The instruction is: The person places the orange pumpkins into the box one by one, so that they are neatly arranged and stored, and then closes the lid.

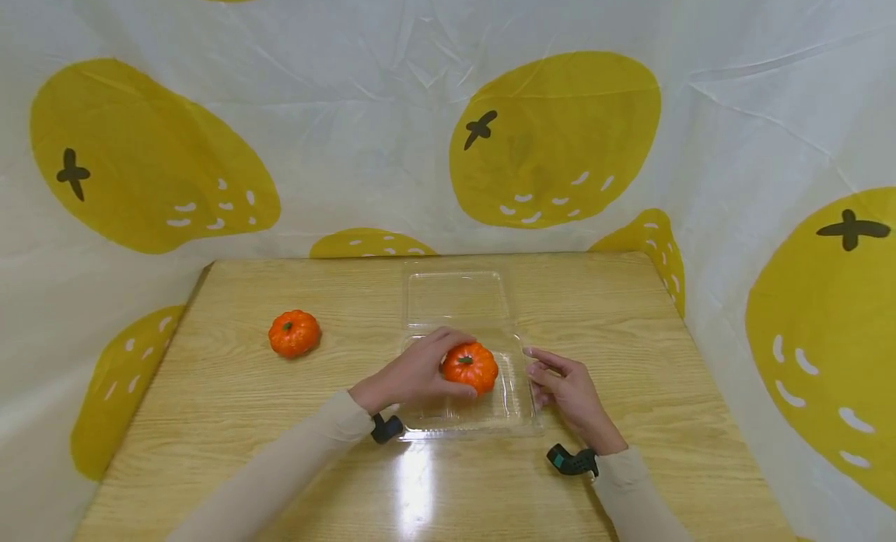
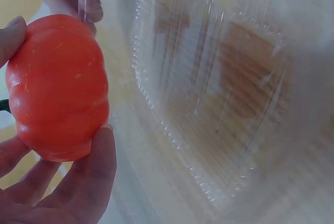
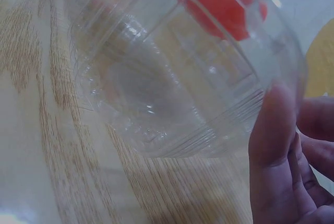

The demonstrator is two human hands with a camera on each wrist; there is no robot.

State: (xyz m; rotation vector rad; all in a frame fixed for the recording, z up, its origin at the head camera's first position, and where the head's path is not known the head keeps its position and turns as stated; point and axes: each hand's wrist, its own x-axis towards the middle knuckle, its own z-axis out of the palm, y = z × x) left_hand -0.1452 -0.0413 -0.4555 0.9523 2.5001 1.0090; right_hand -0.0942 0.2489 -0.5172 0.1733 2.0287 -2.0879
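Observation:
A small orange pumpkin (image 1: 476, 369) with a green stem is held in my left hand (image 1: 420, 368), thumb on one side and fingers on the other. It hangs over the base of a clear plastic hinged container (image 1: 519, 406), whose lid (image 1: 458, 297) lies folded back toward the far side. In the left wrist view the pumpkin (image 2: 60, 88) is gripped by the fingertips beside the container's ridged wall. My right hand (image 1: 570, 390) pinches the container's right rim; the right wrist view has its thumb (image 3: 274, 130) against the clear wall, with fingers behind.
Another orange pumpkin (image 1: 294, 333) sits on the wooden table (image 1: 336, 464) to the left of the container. A white curtain (image 1: 364, 153) printed with yellow fruit hangs along the back and both sides of the table.

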